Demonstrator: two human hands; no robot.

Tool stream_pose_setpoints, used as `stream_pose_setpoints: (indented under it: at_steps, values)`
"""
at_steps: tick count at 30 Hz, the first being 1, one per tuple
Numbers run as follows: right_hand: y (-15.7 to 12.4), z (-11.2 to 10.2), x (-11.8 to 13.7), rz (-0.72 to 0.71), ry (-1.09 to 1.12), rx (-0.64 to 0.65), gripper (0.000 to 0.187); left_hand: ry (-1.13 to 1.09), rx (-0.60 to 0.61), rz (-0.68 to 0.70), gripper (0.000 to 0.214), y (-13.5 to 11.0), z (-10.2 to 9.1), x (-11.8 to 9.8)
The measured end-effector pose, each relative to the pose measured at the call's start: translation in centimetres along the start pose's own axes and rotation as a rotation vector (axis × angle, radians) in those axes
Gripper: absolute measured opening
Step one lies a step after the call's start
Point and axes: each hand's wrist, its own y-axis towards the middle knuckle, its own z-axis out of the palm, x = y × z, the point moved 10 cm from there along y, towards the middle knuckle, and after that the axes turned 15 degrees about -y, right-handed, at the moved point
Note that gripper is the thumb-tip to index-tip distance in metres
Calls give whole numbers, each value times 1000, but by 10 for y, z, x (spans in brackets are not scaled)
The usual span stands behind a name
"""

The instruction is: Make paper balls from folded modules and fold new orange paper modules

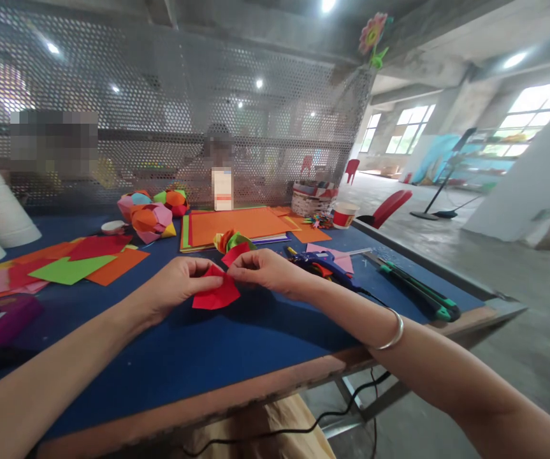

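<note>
Above the blue tabletop [160, 376], a red sheet of paper [216, 294] is pinched between both hands, folded or bent along its upper part. My left hand [193, 280] grips it from the left with thumb and fingers pressed together. From the right, my right hand [255, 268] pinches it near its upper edge. Another red bit [236, 254] shows above the fingertips; whether it belongs to the same sheet I cannot tell. Just behind the hands lies a small rolled paper piece [234, 241] in orange, yellow and green.
Loose coloured paper squares [71, 268] spread at left, near folded paper balls [150, 220]. Behind stands a stack of orange sheets [236, 224]. At right are a blue glue gun [320, 260], a green-black utility knife [418, 290], a paper cup [345, 215] and a woven basket [313, 199].
</note>
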Motion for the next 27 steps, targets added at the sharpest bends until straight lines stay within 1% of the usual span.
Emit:
stream_pose_setpoints:
  at_steps: [3, 6, 8, 11, 15, 23, 27]
  values:
    - [-1, -1, 0, -27, -16, -1, 38, 13, 2, -7, 25, -2, 5, -3]
    - [1, -2, 2, -64, -82, -21, 29, 24, -4, -6, 23, -3, 6, -3]
    - [1, -2, 4, -82, -167, -37, 21, 36, -6, -8, 24, -2, 5, -1]
    - [-2, -4, 9, -100, -351, -88, 14, 60, -3, -1, 26, 0, 3, 1]
    - [-7, -8, 16, -116, -541, -175, 13, 79, 12, 1, 27, 3, 2, 4]
    - [-12, -8, 22, -124, -652, -244, 15, 53, 32, -26, 26, -1, 6, 3]
    - [-13, -7, 21, -134, -645, -250, 16, 53, 9, -35, 24, 0, 6, 5]
